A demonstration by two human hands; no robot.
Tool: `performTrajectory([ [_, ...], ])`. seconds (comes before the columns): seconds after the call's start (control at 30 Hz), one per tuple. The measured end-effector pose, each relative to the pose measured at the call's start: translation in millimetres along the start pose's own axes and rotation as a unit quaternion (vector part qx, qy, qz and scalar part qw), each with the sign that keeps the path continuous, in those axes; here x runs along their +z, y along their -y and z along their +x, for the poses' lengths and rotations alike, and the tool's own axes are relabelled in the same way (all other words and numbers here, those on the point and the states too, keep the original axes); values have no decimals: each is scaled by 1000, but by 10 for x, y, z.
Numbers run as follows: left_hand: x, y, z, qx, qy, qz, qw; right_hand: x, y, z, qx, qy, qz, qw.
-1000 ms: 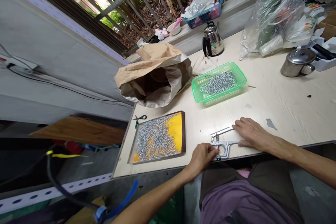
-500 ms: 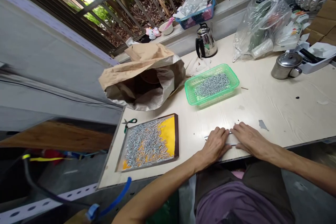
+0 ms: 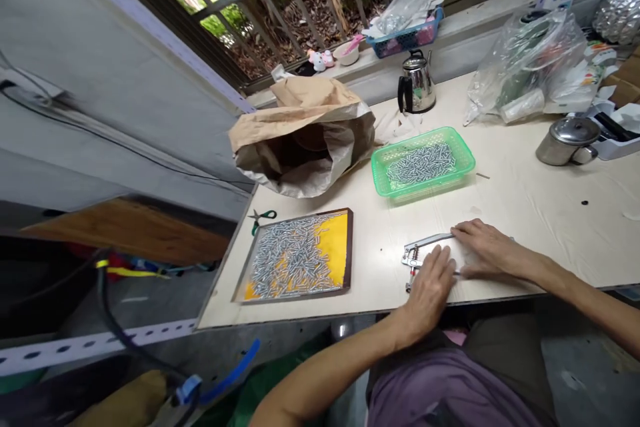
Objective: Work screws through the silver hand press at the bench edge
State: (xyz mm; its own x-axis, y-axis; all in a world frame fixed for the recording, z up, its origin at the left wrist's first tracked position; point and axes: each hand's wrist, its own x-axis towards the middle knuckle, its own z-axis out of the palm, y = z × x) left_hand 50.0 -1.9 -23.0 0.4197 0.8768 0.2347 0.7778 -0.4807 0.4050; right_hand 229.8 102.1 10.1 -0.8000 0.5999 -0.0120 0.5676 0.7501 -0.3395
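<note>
Silver metal hand tool (image 3: 427,241) with coil spring lay near the front edge of the pale desk (image 3: 520,193), right of the rectangular yellow-bottomed tray (image 3: 338,240) of silver pins (image 3: 290,253). Right hand (image 3: 487,248) grasped its handle ends; left hand (image 3: 431,290) overlay it, grip indeterminable.

A second ago your left hand (image 3: 429,292) was pinching the near end of the spring-loaded pliers-type tool (image 3: 430,240); half a second ago it covered most of it, close beside your right hand (image 3: 493,248). Now your left hand lies flatter over the lower handle, drawn toward you. The spring (image 3: 415,255) shows again left of its fingers, and the upper handle beyond its fingertips.
</note>
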Motion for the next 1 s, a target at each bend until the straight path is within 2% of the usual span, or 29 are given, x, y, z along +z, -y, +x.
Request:
performTrajectory([
  [0.1, 89, -82, -129, 12, -22, -33, 999, 13, -114, 135, -9, 11, -15, 1000],
  [0.17, 124, -92, -159, 17, -36, -49, 998, 11, -133, 245, 10, -12, -43, 999],
  [0.27, 131, -86, -138, 11, -42, -67, 997, -32, -43, 399, 54, -53, -90, 993],
  [0.33, 102, -104, -115, 3, -40, -75, 996, -64, 105, 480, 54, -56, -101, 992],
  [0.4, 42, -152, -129, 17, -31, -84, 996, -68, 308, 541, -8, -40, -74, 996],
  [0.5, -109, -203, -276, 118, -30, -74, 990, 2, 617, 602, -153, 13, -15, 988],
  [0.57, -265, -130, -440, 175, -55, -39, 982, 92, 753, 633, -203, 32, -13, 979],
  [0.6, -367, -39, -528, 172, -75, -13, 982, 144, 792, 649, -215, 29, -16, 976],
  [0.63, -486, 90, -613, 143, -97, 16, 985, 197, 814, 666, -223, 18, -14, 975],
  [0.7, -757, 454, -752, 12, -146, 91, 985, 296, 827, 698, -246, -21, 10, 969],
  [0.73, -894, 671, -800, -79, -166, 133, 974, 333, 826, 713, -257, -45, 36, 965],
  [0.8, -1130, 1116, -846, -215, -186, 200, 938, 360, 816, 741, -271, -98, 106, 952],
  [0.83, -1216, 1320, -846, -261, -173, 221, 923, 341, 805, 761, -272, -133, 144, 942],
  [0.9, -1315, 1649, -805, -309, -123, 246, 910, 229, 763, 824, -259, -218, 194, 921],
  [1.0, -1336, 1925, -691, -312, -29, 267, 911, -92, 631, 975, -174, -357, 144, 907],
])
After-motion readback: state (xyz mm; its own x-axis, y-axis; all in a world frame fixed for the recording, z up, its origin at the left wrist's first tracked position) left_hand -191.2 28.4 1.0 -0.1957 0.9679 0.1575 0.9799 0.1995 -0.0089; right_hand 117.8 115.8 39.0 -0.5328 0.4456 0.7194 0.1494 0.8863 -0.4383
